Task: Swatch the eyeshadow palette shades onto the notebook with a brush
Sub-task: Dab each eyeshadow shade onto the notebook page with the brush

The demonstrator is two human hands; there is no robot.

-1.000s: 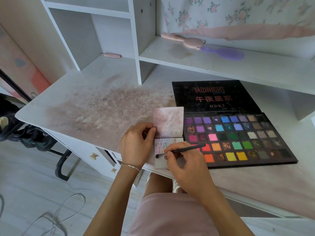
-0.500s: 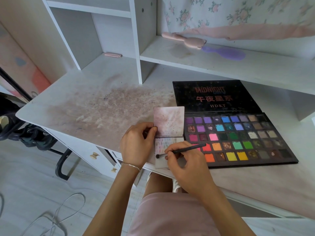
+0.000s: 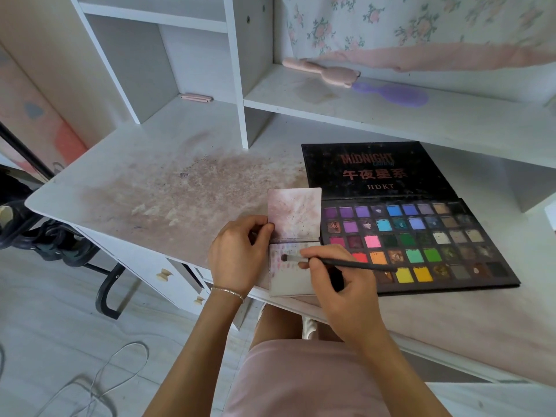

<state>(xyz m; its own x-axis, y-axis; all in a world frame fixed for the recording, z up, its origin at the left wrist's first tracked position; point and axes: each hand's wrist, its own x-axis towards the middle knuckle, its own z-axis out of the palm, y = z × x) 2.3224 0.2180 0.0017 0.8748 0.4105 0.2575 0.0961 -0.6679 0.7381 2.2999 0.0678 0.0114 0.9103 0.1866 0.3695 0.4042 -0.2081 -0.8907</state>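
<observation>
A small open notebook (image 3: 293, 216) lies at the desk's front edge, its pages stained pink with smudged swatches. My left hand (image 3: 237, 254) holds its left edge, thumb pinching at the spine. My right hand (image 3: 340, 284) grips a thin black brush (image 3: 355, 264), whose tip touches the lower page near its left side. Right of the notebook lies the open black eyeshadow palette (image 3: 421, 245) with several rows of coloured pans and its lid laid flat behind.
The white desk (image 3: 150, 191) is dusted with pink powder. On the shelf behind lie a pink brush (image 3: 322, 70) and a purple brush (image 3: 397, 93). A pink clip (image 3: 195, 97) sits in the left cubby. A black chair (image 3: 45, 236) stands left; cables lie on the floor.
The brush tip has slid a little to the left and up on the lower page. My left hand and the notebook stay put.
</observation>
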